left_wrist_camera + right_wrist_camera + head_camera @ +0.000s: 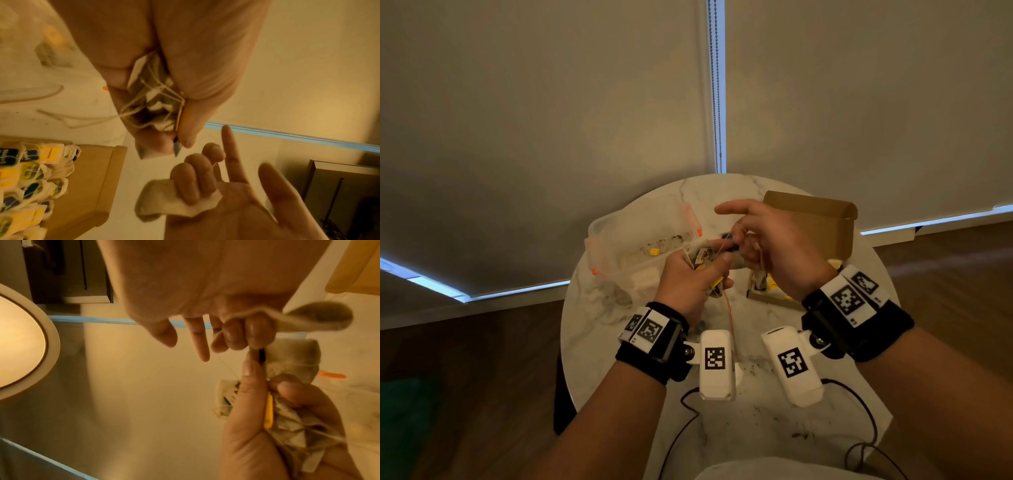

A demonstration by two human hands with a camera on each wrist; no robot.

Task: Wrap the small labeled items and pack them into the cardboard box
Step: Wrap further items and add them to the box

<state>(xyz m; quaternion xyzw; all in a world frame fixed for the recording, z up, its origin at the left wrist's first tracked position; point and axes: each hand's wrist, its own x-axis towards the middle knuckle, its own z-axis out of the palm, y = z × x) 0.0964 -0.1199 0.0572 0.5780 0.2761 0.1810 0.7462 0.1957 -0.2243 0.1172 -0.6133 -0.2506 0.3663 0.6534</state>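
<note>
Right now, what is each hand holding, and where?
The left hand grips a bunch of tea bags round its middle. The right hand holds one tea bag under three curled fingers, forefinger straight.

— How many boxes on the counter (599, 342)?
— One cardboard box (822, 226), one clear plastic tub (619, 233).
— Hands?
— Two: left hand (688, 281), right hand (774, 246).
— Tea bags in the box?
— Many; too bunched to count.
</note>
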